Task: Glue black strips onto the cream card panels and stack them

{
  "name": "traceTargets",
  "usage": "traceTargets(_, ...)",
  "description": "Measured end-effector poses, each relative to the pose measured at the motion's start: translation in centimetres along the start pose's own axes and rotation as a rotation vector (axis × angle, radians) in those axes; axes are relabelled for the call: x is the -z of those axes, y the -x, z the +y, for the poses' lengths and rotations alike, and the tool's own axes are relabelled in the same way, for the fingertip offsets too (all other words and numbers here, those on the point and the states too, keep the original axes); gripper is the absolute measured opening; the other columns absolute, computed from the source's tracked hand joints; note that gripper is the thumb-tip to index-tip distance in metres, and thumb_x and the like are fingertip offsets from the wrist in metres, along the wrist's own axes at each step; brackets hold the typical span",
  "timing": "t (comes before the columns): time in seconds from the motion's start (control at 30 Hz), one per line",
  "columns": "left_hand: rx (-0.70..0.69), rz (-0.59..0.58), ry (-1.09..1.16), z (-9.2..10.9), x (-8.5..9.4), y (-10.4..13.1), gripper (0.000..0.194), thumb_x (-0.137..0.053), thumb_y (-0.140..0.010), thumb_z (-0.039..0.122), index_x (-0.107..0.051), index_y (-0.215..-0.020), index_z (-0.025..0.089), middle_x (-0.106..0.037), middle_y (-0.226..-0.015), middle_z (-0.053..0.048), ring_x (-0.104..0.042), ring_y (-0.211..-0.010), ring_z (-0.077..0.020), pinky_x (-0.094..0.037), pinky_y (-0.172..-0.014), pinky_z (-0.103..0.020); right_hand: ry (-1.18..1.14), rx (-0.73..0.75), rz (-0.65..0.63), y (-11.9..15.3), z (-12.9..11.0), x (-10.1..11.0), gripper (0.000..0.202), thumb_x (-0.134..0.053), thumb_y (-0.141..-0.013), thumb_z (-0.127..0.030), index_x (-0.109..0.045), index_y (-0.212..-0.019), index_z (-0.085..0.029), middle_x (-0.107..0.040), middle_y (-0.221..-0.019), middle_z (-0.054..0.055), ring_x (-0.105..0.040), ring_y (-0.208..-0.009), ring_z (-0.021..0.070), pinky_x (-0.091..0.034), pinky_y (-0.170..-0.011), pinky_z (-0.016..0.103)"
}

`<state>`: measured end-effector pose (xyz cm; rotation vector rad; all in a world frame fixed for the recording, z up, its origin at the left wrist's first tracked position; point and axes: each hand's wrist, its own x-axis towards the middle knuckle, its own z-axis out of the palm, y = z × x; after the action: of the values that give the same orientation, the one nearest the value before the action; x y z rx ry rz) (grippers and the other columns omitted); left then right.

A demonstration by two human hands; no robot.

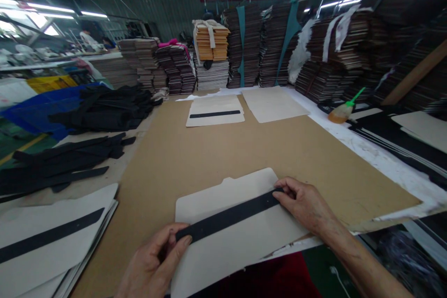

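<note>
A black strip (230,214) lies slantwise across a pale cream panel (244,242) at the near edge of the brown board. My left hand (157,256) pinches the strip's left end between thumb and fingers, at the panel's left edge. At the strip's other end, near the panel's right edge, my right hand (302,200) holds it between thumb and fingertips. Farther back on the board is another cream panel (214,103) with a black strip across it, and beside it a plain panel (274,104).
Cream panels with a black strip (52,235) are stacked at the near left. Loose black strips (63,158) pile up behind them, near a blue bin (35,107). A bottle with a green nozzle (340,113) stands at the right. Tall stacks (244,46) line the back.
</note>
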<state>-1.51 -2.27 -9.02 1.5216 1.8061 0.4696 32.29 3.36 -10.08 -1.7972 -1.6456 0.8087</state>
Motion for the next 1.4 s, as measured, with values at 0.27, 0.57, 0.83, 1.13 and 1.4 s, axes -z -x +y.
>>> traceTargets(0.27, 0.0, 0.014, 0.003, 0.2, 0.1, -0.3, 0.052, -0.051, -0.078, 0.068, -0.064, -0.108, 0.027, -0.066, -0.079, 0.002, -0.063, -0.074, -0.019, -0.048, -0.062, -0.024, 0.046, 0.036, 0.03, 0.0, 0.2, -0.2, 0.021, -0.053, -0.079, -0.037, -0.064, -0.091, -0.024, -0.059, -0.069, -0.003, -0.057, -0.066, 0.016, -0.041, -0.065, 0.029)
traceTargets(0.57, -0.004, -0.013, -0.02, -0.2, -0.2, -0.4, 0.052, -0.045, -0.083, 0.068, -0.06, -0.111, 0.027, -0.063, -0.078, 0.003, -0.061, -0.073, -0.0171, -0.045, -0.062, -0.023, 0.1, 0.066, 0.038, 0.0, 0.8, -0.6, 0.016, -0.055, -0.082, -0.036, -0.064, -0.09, -0.025, -0.059, -0.069, -0.003, -0.057, -0.065, 0.0165, -0.041, -0.065, 0.03)
traceTargets(0.83, -0.024, 0.022, 0.002, 0.4, -0.2, -0.2, 0.046, -0.05, -0.083, 0.062, -0.063, -0.107, 0.025, -0.061, -0.073, 0.004, -0.06, -0.07, -0.0171, -0.044, -0.063, -0.024, 0.141, 0.071, 0.034, 0.2, 0.8, -0.5, 0.016, -0.054, -0.085, -0.036, -0.063, -0.092, -0.025, -0.06, -0.069, -0.003, -0.057, -0.065, 0.017, -0.042, -0.064, 0.03)
traceTargets(1.13, -0.089, 0.105, -0.005, 1.5, -0.2, 0.5, 0.028, -0.056, -0.085, 0.047, -0.068, -0.095, 0.024, -0.054, -0.065, 0.004, -0.056, -0.062, -0.0145, -0.042, -0.058, -0.023, 0.27, 0.266, 0.073, 0.3, 1.4, -0.2, 0.02, -0.05, -0.088, -0.038, -0.064, -0.094, -0.025, -0.06, -0.098, 0.004, -0.061, -0.086, 0.0197, -0.047, -0.077, 0.033)
traceTargets(1.4, -0.862, 0.196, -0.104, 0.9, -0.1, 2.2, 0.012, -0.061, -0.085, 0.011, -0.064, -0.094, 0.018, -0.065, -0.074, -0.003, -0.059, -0.068, -0.0129, -0.043, -0.064, -0.024, 0.268, 0.37, 0.102, -0.2, 3.6, -0.7, 0.026, -0.05, -0.085, -0.05, -0.065, -0.085, -0.028, -0.062, -0.094, 0.002, -0.062, -0.085, 0.0197, -0.048, -0.078, 0.034)
